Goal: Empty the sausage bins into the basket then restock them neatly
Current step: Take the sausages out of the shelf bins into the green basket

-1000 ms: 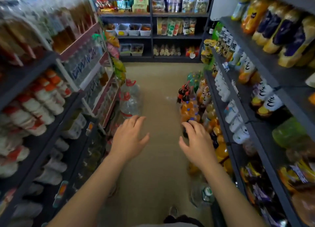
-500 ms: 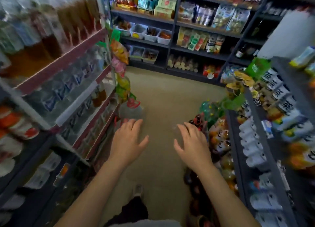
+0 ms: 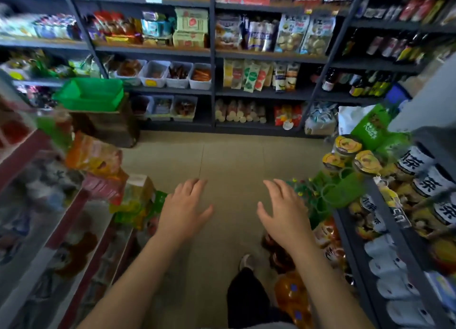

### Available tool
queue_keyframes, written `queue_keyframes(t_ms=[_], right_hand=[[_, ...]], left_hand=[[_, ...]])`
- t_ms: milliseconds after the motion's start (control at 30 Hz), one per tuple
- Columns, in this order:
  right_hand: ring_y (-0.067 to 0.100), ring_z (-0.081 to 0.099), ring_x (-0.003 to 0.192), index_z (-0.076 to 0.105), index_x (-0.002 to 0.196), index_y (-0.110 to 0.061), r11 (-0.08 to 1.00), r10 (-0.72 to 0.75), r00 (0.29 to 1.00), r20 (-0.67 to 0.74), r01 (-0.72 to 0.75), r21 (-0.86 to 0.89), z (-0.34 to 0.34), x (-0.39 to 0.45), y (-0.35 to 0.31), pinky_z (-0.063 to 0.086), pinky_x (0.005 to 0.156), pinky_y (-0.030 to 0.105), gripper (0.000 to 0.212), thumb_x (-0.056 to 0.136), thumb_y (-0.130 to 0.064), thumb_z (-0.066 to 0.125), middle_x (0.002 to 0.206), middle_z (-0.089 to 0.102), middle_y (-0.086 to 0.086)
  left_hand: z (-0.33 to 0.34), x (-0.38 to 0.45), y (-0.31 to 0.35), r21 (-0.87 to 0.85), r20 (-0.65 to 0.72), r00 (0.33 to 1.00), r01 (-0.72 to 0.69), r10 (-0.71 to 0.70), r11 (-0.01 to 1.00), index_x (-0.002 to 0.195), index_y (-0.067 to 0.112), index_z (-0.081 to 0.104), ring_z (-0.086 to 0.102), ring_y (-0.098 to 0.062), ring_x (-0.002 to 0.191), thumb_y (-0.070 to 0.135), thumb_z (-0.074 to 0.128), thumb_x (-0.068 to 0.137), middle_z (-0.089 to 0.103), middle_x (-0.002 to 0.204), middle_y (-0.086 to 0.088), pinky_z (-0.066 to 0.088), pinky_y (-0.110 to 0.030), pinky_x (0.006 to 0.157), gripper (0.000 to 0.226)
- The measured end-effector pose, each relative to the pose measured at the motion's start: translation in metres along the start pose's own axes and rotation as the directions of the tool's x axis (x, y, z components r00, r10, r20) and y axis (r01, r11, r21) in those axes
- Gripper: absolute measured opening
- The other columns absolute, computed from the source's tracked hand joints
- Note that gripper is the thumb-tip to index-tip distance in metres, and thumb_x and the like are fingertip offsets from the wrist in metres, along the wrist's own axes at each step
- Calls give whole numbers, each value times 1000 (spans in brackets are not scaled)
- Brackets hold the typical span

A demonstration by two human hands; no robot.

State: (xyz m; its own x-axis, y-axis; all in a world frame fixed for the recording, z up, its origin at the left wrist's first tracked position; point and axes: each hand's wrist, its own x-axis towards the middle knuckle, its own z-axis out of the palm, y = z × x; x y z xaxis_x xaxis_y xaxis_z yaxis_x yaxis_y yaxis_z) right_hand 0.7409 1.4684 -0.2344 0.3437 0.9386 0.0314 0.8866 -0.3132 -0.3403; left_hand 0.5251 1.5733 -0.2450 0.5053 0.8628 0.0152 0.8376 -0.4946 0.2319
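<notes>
Several white sausage bins (image 3: 163,74) stand in a row on a shelf of the far rack, holding red and brown packs. More bins (image 3: 172,107) sit on the shelf below them. A green basket (image 3: 90,94) rests on a brown box at the left, near the rack. My left hand (image 3: 183,211) and my right hand (image 3: 285,211) float palm-down over the aisle floor, fingers spread and relaxed, holding nothing. Both hands are well short of the bins.
Drink shelves (image 3: 37,205) line the aisle on the left, with snack bags (image 3: 98,161) hanging at their end. On the right, a shelf (image 3: 394,230) carries cups and bottles. Tan floor (image 3: 229,161) lies between. My leg and shoe (image 3: 246,262) show below.
The view has advanced down the aisle, so the far rack and its bins are much nearer. The green basket has come into sight. Both hands stay held out, empty.
</notes>
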Motion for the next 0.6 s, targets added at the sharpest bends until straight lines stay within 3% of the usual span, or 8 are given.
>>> queue_keyframes(t_ms=[133,333,600], right_hand=[[19,22,145,24,153,-24,999,-39,997,66,37,22,-7,141,20,24,117,37,61,98,-43,43,158,24,0],[16,19,146,24,151,-26,986,-155,980,122,146,78,-14,340,4,24,119,39,59,98,-40,46,157,24,-2],[14,29,140,30,147,-28,955,-295,943,152,297,9,36,576,-55,34,113,38,54,97,-43,45,152,30,-7]], left_hand=[[-7,130,-3,2,9,999,36,-36,999,152,25,28,36,-23,138,52,48,95,36,153,-2,36,-39,111,67],[-34,291,-34,-35,-72,987,145,-147,989,150,26,33,38,-21,138,50,50,95,38,151,0,36,-38,109,63],[-28,480,-159,-91,-141,937,310,-321,946,149,27,32,40,-21,137,55,47,94,39,151,0,39,-41,110,63]])
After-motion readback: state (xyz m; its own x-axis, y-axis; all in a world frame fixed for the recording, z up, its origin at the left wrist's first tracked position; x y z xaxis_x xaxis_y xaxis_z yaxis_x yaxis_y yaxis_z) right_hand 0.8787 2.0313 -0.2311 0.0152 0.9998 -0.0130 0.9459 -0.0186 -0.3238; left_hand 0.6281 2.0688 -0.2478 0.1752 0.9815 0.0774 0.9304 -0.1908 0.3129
